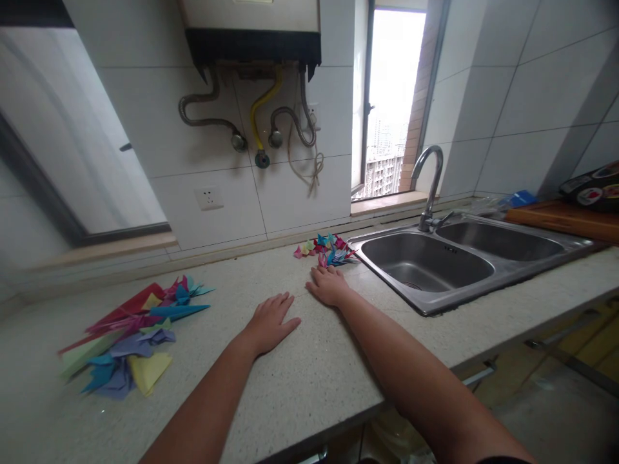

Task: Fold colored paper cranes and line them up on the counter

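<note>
My left hand (271, 324) lies flat on the speckled countertop (309, 374), fingers stretched out and thumb apart, with nothing in it. To its right and a little farther back, my right hand (327, 285) rests palm down on the counter. Its fingertips reach the near edge of a small pile of folded paper pieces (333, 254) in pink, blue, red and pale yellow; whether they touch it I cannot tell. On the left side of the counter lies a bigger heap of folded paper pieces (140, 345), in red, green, purple, yellow and blue.
Right of the small pile is a double-bowl steel sink (420, 308) with a curved faucet (438, 171). A wooden board (565, 222) sits beyond it. Against the tiled wall hangs a water heater (251, 45) with hoses. The counter's front edge runs above drawers with metal handles (483, 372).
</note>
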A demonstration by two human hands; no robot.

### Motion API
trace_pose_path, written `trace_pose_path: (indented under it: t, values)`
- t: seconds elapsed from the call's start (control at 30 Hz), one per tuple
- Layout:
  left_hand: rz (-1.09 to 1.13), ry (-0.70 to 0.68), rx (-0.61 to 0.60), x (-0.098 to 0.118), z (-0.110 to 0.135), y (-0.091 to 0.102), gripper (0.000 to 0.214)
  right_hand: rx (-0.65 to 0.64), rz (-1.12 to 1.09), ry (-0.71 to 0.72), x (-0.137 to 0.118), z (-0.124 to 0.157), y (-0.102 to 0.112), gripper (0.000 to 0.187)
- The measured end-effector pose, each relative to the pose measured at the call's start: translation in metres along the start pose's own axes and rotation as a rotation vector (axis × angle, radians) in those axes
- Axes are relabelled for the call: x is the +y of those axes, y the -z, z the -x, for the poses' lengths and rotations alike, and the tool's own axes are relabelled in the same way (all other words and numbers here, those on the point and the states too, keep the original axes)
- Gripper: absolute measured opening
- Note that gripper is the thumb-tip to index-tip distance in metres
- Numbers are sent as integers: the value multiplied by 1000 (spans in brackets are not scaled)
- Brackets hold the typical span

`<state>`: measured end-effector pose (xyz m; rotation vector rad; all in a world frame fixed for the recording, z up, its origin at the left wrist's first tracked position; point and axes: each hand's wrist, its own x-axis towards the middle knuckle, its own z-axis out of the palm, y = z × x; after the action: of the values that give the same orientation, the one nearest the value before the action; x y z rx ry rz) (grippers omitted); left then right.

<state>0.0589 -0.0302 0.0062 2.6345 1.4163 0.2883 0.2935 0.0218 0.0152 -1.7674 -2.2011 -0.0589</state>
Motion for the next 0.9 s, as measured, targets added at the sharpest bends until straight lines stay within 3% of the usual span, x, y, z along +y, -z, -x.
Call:
trace_pose_path:
  t: [0.13,0.23,0.3,0.4,0.47,0.57,0.9]
  values:
    - [6,4,-3,0,0,0,73,40,-41,48,2,0,5,52]
    - [18,5,-2,0,0,0,74,148,-157,40,13,-4,13,40]
    - [23,3,-5,-1,0,0,74,266,-239,-60,28,-9,20,34]
    - [20,-2,-12,-3,0,-1,74,434,-280,-330,64,-15,26,34]
    - [17,-2,-17,-3,0,0,74,433,-274,-477,89,-19,27,38]
    - [6,5,-24,-2,0,1,74,318,-308,-625,114,-25,22,47]
    - [-31,13,-33,-1,-1,-1,72,188,-310,-654,120,-43,4,49]
